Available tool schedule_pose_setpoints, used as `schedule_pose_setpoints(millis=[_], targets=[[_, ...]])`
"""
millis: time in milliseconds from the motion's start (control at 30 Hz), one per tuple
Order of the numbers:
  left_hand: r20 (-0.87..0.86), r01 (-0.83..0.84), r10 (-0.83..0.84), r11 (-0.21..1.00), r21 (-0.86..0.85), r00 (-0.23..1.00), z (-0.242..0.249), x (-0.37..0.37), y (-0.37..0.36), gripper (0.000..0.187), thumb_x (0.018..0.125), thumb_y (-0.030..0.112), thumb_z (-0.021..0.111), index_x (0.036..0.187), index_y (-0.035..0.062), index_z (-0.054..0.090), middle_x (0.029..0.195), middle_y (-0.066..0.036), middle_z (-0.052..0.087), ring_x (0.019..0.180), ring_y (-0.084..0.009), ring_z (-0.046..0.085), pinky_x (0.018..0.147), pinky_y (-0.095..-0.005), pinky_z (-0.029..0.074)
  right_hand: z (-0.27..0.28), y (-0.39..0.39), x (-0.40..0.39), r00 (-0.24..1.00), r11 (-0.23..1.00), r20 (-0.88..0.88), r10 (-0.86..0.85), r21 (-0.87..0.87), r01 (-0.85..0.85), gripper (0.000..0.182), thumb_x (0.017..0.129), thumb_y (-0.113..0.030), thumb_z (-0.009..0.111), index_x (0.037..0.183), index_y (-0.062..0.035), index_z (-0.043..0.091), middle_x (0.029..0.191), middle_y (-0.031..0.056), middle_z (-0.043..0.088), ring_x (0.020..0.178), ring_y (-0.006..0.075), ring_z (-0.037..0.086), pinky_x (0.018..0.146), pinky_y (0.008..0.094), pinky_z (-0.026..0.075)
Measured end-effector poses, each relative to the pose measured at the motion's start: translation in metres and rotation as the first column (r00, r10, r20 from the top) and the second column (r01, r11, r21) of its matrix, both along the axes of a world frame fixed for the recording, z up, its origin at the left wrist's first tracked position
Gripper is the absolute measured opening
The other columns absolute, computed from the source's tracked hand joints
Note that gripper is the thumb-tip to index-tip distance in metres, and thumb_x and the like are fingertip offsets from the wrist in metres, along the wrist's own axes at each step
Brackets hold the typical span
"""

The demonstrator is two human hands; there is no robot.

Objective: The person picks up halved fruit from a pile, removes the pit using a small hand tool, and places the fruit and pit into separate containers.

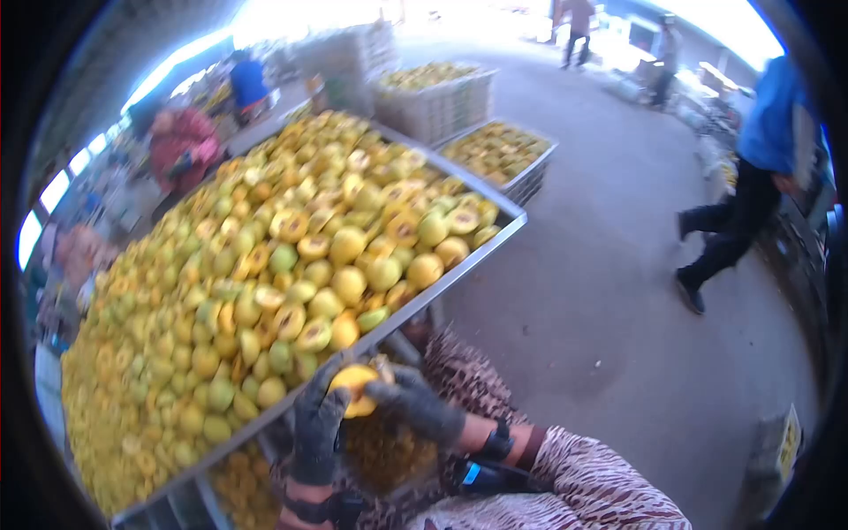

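Note:
A cut yellow peach (352,387) is held low in front of me, just past the metal rim of the table. My left hand (316,426), in a dark grey glove, is closed around its left side. My right hand (420,406), gloved alike, is curled at the fruit's right side, its thumb against the flesh. A small pale brownish piece (382,367) shows at the right fingertips; its kind is too blurred to tell. Beyond both hands, a broad heap of yellow peaches (256,265), whole and halved, covers the metal-edged table (459,258).
Under my hands, a container of peach pieces (389,450) is partly hidden. Crates of peaches (437,106) (521,181) stand past the table's far right corner. One person in blue (751,168) walks at right; another in red (184,150) is across the heap. Concrete floor (565,291) lies right.

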State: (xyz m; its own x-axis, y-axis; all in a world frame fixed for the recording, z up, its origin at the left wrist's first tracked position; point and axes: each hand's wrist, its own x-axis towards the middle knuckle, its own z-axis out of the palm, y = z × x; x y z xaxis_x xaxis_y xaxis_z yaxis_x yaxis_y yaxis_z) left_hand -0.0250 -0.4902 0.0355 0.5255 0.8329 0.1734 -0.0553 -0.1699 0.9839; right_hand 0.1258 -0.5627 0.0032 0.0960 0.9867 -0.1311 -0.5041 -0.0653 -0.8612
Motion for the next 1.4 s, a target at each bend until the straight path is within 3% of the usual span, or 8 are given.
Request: schedule_pose_setpoints(millis=[67, 167, 633, 867, 1033, 1133, 1300, 1400], targets=[[-0.14, -0.182, 0.208, 0.967, 0.181, 0.968, -0.002, -0.019, -0.047, 0.04, 0.098, 0.019, 0.053, 0.128, -0.0086, 0.053, 0.124, -0.014, 0.06, 0.115, -0.0221, 0.056, 0.1, -0.0353, 0.044, -0.002, 0.003, -0.017, 0.981, 0.988, -0.165, 0.099, -0.104, -0.117, 0.036, 0.094, -0.032, 0.062, 0.118, -0.0047, 0.063, 0.085, -0.0016, 0.063, 0.054, 0.0032, 0.052, 0.042, 0.0186, 0.039], [0.247, -0.188, 0.365, 0.824, -0.534, 0.898, -0.037, -0.045, -0.063, 0.043, 0.106, 0.028, 0.038, 0.132, -0.0044, 0.049, 0.132, -0.014, 0.055, 0.118, -0.0212, 0.055, 0.104, -0.0313, 0.041, -0.006, 0.005, -0.035, 0.967, 0.951, 0.058, 0.249, -0.205, -0.233, 0.027, 0.094, -0.025, 0.063, 0.11, -0.003, 0.065, 0.08, -0.0041, 0.061, 0.058, 0.0013, 0.051, 0.046, 0.0178, 0.039], [0.437, -0.245, 0.465, 0.848, -0.469, 0.77, -0.063, -0.063, -0.068, 0.038, 0.105, 0.02, 0.038, 0.131, -0.0053, 0.05, 0.128, -0.014, 0.057, 0.117, -0.0204, 0.055, 0.103, -0.0333, 0.044, -0.04, -0.013, -0.072, 0.71, 0.937, 0.66, 0.245, 0.027, -0.348, 0.02, 0.082, -0.003, 0.059, 0.101, 0.0045, 0.06, 0.072, 0.0172, 0.059, 0.068, 0.0125, 0.055, 0.064, 0.0344, 0.047], [0.071, -0.568, 0.589, 0.732, 0.376, 0.805, -0.07, -0.05, -0.052, 0.024, 0.09, 0.012, 0.062, 0.111, -0.0012, 0.06, 0.106, -0.011, 0.066, 0.094, -0.0201, 0.063, 0.087, -0.0354, 0.051, -0.083, -0.006, -0.084, 0.832, 0.949, 0.543, 0.116, 0.187, -0.254, 0.01, 0.09, -0.003, 0.062, 0.099, 0.0027, 0.062, 0.078, 0.0015, 0.062, 0.073, 0.0077, 0.052, 0.065, 0.0269, 0.046], [0.418, -0.432, 0.594, 0.797, -0.422, 0.687, -0.065, -0.038, -0.045, 0.032, 0.1, 0.03, 0.054, 0.096, 0.0002, 0.066, 0.094, -0.008, 0.068, 0.086, -0.0148, 0.064, 0.078, -0.0318, 0.053, -0.081, -0.001, -0.075, 0.814, 0.942, 0.54, 0.216, 0.104, -0.319, 0.007, 0.092, -0.004, 0.063, 0.098, 0.0006, 0.064, 0.084, -0.0018, 0.065, 0.075, 0.0035, 0.055, 0.063, 0.0222, 0.047], [0.391, -0.425, 0.587, 0.798, -0.428, 0.709, -0.07, -0.035, -0.044, 0.039, 0.099, 0.035, 0.055, 0.085, 0.0019, 0.068, 0.081, -0.006, 0.069, 0.071, -0.0129, 0.064, 0.067, -0.0269, 0.053, -0.07, -0.007, -0.064, 0.829, 0.819, 0.049, 0.558, -0.194, -0.54, 0.015, 0.086, -0.006, 0.067, 0.1, -0.0027, 0.063, 0.077, -0.0001, 0.065, 0.069, 0.0104, 0.059, 0.059, 0.0248, 0.047], [0.593, 0.051, 0.379, 0.812, -0.581, 0.71, -0.047, -0.072, -0.056, 0.047, 0.099, 0.045, 0.051, 0.079, 0.0047, 0.065, 0.077, -0.009, 0.068, 0.063, -0.0176, 0.066, 0.057, -0.0282, 0.055, -0.08, -0.009, -0.04, 0.616, 0.611, 0.072, 0.784, -0.263, -0.747, 0.021, 0.082, -0.012, 0.073, 0.099, -0.002, 0.064, 0.079, 0.0021, 0.065, 0.072, 0.0128, 0.061, 0.06, 0.0274, 0.048], [0.502, -0.272, 0.533, 0.821, -0.501, 0.681, -0.062, -0.134, -0.055, 0.067, 0.096, 0.066, 0.036, 0.085, 0.006, 0.065, 0.079, -0.011, 0.068, 0.065, -0.0187, 0.068, 0.063, -0.0306, 0.058, -0.025, -0.009, -0.067, 0.463, 0.508, 0.31, 0.83, -0.08, -0.857, 0.026, 0.069, -0.021, 0.081, 0.077, 0.0001, 0.068, 0.072, 0.0047, 0.065, 0.066, 0.0153, 0.061, 0.061, 0.0279, 0.048]])
